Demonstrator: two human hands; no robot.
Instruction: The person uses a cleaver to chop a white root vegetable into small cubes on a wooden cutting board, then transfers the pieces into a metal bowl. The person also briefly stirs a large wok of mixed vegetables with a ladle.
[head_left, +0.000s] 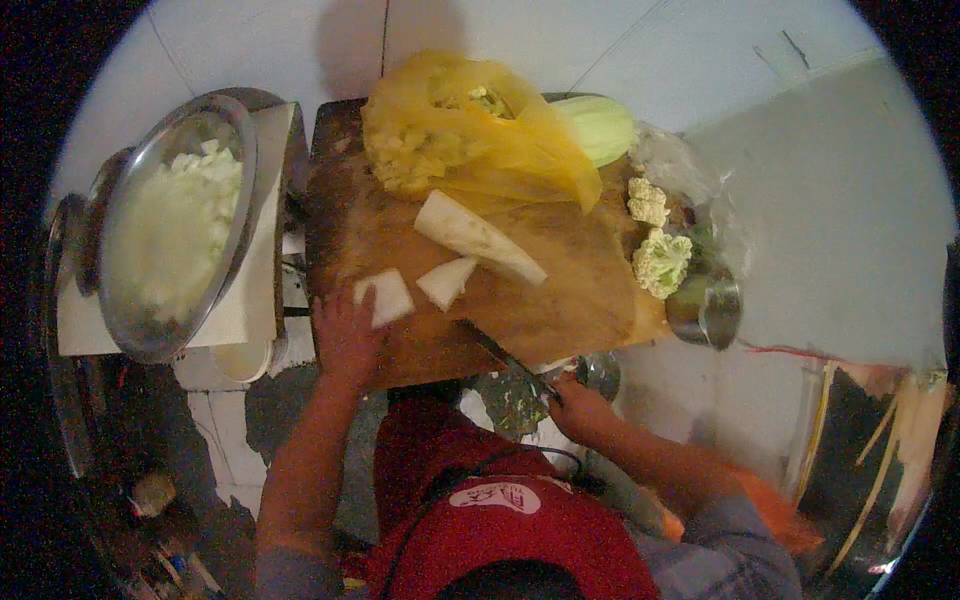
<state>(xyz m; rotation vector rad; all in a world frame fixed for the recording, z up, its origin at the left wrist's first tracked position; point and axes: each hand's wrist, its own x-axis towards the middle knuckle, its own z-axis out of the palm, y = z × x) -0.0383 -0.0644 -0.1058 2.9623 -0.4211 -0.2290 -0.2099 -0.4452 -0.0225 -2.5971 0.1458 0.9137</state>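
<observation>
My left hand (349, 337) is at the left front of a wooden cutting board (570, 300), its fingers blurred against the left side of a flat white vegetable piece (388, 297). Whether they grip the piece or only touch it is unclear. In my right hand (579, 409), at the board's front edge, is a knife (502, 352) with a dark blade pointing up and left over the wood. Beyond the blade tip rests a smaller wedge-shaped white piece (446, 283). A long peeled white vegetable section (480, 236) lies diagonally just behind that wedge.
A yellow plastic bag (487, 157) of cut pieces covers the board's back, beside a pale green gourd-like vegetable (596, 127). Cauliflower florets (661, 262) and a metal cup (705, 307) line the right edge. Left stands a metal bowl (244, 225) of chopped white pieces.
</observation>
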